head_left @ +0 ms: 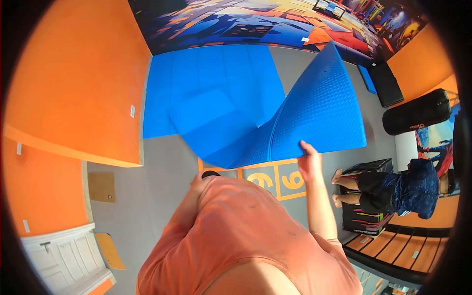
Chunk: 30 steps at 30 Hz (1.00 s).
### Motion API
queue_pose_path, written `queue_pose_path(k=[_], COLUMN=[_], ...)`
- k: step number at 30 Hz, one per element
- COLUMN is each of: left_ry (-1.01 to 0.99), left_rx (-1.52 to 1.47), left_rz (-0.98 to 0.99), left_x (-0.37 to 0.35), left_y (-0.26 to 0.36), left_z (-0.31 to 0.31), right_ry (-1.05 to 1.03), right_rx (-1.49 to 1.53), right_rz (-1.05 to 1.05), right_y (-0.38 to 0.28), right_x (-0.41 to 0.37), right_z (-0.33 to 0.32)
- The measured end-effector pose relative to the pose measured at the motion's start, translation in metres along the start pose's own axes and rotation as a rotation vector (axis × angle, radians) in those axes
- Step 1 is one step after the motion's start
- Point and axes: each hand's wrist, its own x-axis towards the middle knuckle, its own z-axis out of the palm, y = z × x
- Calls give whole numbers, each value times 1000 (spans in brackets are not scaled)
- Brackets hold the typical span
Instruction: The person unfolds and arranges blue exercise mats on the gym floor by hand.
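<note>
A blue foam mat (pixel 319 103) with a textured surface is lifted off the floor and twisted in front of me. Its right part stands raised and tilted, while the left part sags low and looks blurred. My right hand (pixel 309 164) is closed on the near edge of this mat, with the thumb over the textured face. Down by my waist, my left hand (pixel 198 182) is partly covered by my shirt, and its fingers cannot be made out. It is close below the mat's left end, but contact is not visible.
Blue mats (pixel 201 64) cover the floor ahead by the mural wall (pixel 236 29). Orange floor markings (pixel 278 182) lie near my feet. On the right a person (pixel 403 189) stands beside black boxes (pixel 361 219); a black punching bag (pixel 418 112) is farther back. An orange wall (pixel 73 83) borders the left.
</note>
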Motion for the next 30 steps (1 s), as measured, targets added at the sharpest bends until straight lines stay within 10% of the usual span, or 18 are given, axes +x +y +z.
queue_pose_path(k=[2, 4, 10, 20, 30], left_ry=[-14, -197, 185, 85, 94], left_rx=[-115, -243, -41, -510, -1158], left_rz=[246, -8, -162, -271, -378], left_x=[-18, -23, -51, -232, -347], left_y=[35, 33, -53, -31, -37], left_z=[-18, -53, -72, -54, -72], right_ry=[116, 109, 67, -236, -653], right_rx=[-71, -15, -35, 226, 369], right_rz=[3, -165, -352, -147, 154], right_y=[22, 49, 28, 3, -2], right_x=[0, 10, 8, -22, -221], right_z=[3, -7, 12, 92, 172])
